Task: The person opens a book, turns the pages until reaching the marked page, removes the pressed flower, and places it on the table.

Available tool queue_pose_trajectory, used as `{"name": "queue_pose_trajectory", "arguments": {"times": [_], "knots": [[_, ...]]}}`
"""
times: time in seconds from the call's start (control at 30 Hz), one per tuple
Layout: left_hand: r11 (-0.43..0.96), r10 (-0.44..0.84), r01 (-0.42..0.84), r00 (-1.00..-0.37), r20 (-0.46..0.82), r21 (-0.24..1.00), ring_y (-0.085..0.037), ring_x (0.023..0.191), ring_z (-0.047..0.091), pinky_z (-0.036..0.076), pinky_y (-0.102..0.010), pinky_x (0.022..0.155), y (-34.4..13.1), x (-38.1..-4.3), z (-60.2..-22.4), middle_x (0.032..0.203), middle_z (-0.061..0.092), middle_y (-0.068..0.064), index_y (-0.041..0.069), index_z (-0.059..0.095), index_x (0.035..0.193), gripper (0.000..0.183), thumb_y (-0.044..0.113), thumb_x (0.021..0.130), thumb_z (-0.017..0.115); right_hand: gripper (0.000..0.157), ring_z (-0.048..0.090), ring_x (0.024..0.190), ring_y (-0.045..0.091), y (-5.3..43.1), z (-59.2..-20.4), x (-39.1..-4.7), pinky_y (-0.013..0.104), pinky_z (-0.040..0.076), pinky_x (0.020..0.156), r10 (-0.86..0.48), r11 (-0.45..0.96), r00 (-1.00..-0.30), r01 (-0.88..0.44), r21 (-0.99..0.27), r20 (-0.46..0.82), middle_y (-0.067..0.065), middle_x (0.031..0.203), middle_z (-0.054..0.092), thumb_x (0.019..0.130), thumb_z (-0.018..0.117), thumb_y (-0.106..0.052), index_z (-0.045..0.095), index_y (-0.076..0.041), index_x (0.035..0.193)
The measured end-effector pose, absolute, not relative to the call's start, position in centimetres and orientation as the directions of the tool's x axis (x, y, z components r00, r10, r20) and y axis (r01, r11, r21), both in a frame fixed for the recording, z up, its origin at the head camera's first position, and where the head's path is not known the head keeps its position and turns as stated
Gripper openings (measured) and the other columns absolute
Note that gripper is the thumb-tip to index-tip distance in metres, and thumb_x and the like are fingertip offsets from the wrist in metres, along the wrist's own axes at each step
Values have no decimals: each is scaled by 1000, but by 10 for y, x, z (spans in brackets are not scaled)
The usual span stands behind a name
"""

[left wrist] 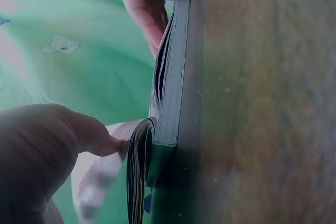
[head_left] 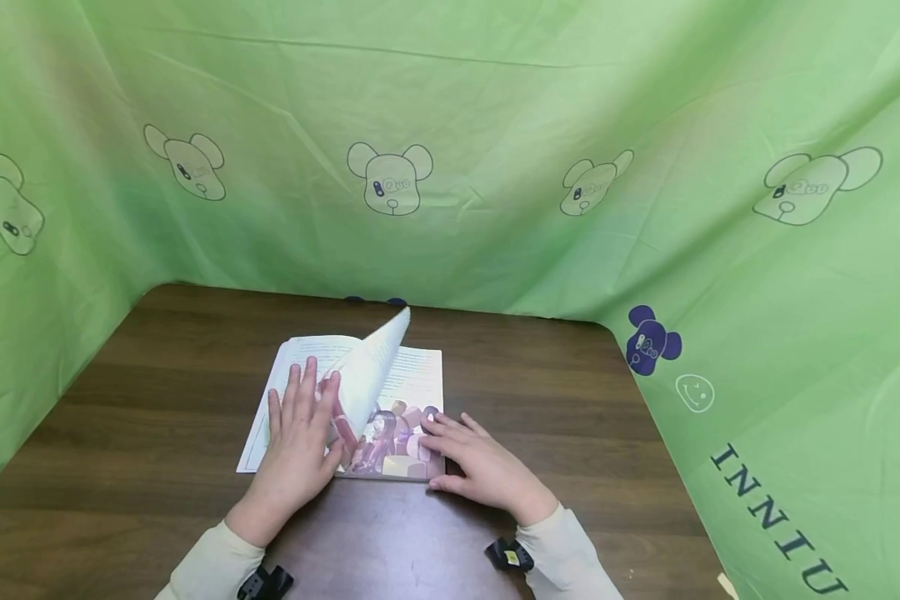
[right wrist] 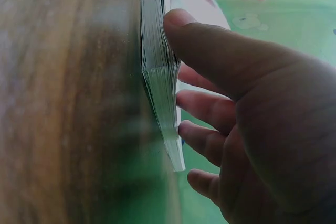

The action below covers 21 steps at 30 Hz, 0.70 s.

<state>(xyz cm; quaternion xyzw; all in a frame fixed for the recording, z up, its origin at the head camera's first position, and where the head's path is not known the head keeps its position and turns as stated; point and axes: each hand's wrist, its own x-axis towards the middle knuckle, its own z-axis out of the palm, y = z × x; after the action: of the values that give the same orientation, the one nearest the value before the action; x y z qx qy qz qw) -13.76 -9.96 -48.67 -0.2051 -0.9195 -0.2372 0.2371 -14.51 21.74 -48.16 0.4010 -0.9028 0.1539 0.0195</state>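
Observation:
An open book [head_left: 422, 372] lies on the table, with text on its pages and a purple-toned illustration across the lower part of the right page. One page [head_left: 371, 367] stands lifted and curved near the middle. My left hand [head_left: 296, 450] rests on the left side with fingers spread, its thumb [left wrist: 100, 137] at the lower edge near the spine. At the lower right corner, my right hand [head_left: 487, 467] touches the page with extended fingers. Its thumb [right wrist: 194, 30] lies at the edge of the thick page stack [right wrist: 160, 40].
The dark brown wooden table [head_left: 570, 392] extends around the book. A green cloth [head_left: 480, 250] with bear-head drawings hangs behind and along both sides. Dark wrist devices [head_left: 510, 554] sit at the pale sleeves [head_left: 570, 554].

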Motion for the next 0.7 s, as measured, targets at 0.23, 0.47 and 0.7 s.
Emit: {"name": "queue_pose_trajectory", "arguments": {"times": [0.23,0.47,0.7], "knots": [[821,327,479,-840,433,309,-47,155,15,12,-81,111,-97,-136,-485,170,25,-11,17,29,163,90,7,85,73,61,38,150,31,219,-480,-144,62,24,120,-715,639,-687,-716,-279,125,5,160,45,91,75,-44,61,-11,141],[851,345,440,-880,325,288,-43,154,22,9,-77,115,-96,-131,-485,163,40,-6,17,54,150,60,17,93,71,57,37,150,31,219,-477,-143,63,25,120,-719,634,-685,-717,-289,122,5,160,45,91,76,-39,63,-11,139],[872,324,389,-914,246,298,-43,150,34,19,-76,114,-95,-126,-483,157,48,-11,13,62,143,47,23,97,68,56,37,151,30,220,-476,-142,62,24,121,-711,635,-694,-703,-320,114,4,160,45,93,75,-39,63,-11,140]]}}
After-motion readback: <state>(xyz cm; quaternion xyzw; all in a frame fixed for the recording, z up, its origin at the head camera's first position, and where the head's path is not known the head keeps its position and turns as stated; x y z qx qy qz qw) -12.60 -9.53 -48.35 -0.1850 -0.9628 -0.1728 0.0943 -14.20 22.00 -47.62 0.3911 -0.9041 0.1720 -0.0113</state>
